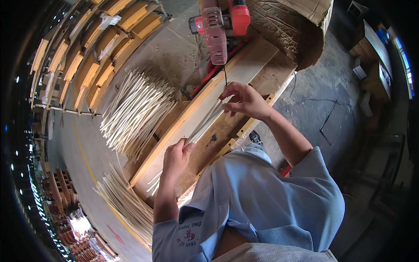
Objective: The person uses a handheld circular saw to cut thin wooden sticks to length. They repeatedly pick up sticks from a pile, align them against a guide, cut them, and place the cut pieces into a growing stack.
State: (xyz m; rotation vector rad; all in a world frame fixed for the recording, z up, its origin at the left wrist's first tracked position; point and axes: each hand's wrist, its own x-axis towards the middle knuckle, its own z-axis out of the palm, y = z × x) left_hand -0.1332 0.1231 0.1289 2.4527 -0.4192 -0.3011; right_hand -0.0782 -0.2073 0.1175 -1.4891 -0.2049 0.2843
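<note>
A bundle of thin pale cane strips point(204, 125) lies slantwise over a white board on the workbench. My left hand point(175, 158) is closed around its lower part, thumb on top. At the bundle's far ends my right hand point(243, 101) has its fingers and thumb curled around the tips. Just beyond the right hand stands a red power saw point(239, 19) with a clear slotted blade guard point(215, 39). Loose strip ends show below my left hand, beside the forearm.
A wooden fence point(174, 135) runs along the bench. Left of it lies a large heap of cane strips point(137, 111), with another bundle point(124, 201) nearer me. A cardboard box point(301, 35) holds offcuts beyond the bench. Wooden racks point(94, 65) stand far left; a black cable point(325, 120) lies on the floor.
</note>
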